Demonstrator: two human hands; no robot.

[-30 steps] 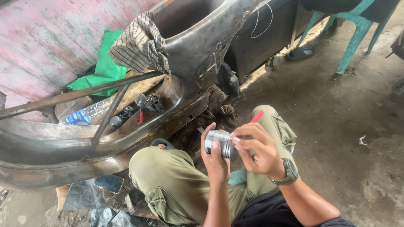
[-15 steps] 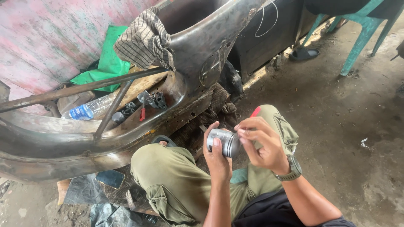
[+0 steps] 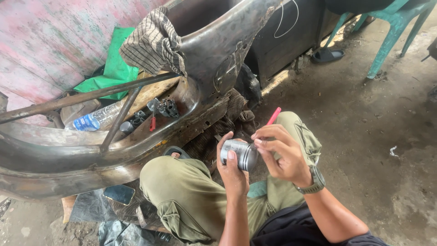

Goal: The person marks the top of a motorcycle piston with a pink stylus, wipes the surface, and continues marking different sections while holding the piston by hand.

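- Piston (image 3: 240,154), shiny metal, sits in the left hand (image 3: 232,171), fingers wrapped round it, held above the knees.
- Right hand (image 3: 283,152) pinches a thin red tool (image 3: 273,116) against the piston's rim.
- Behind: rusty metal frame (image 3: 136,136), checked rag (image 3: 152,43), plastic bottle (image 3: 93,119), green chair (image 3: 387,32).

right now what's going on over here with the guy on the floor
A person sits on the ground beside a stripped, rusty metal frame. The left hand holds a silver metal cylinder, likely a piston, in front of the knees. The right hand, with a watch on its wrist, holds a thin red tool and has its fingertips against the cylinder's end. A checked cloth hangs over the frame, and a plastic bottle lies behind it.
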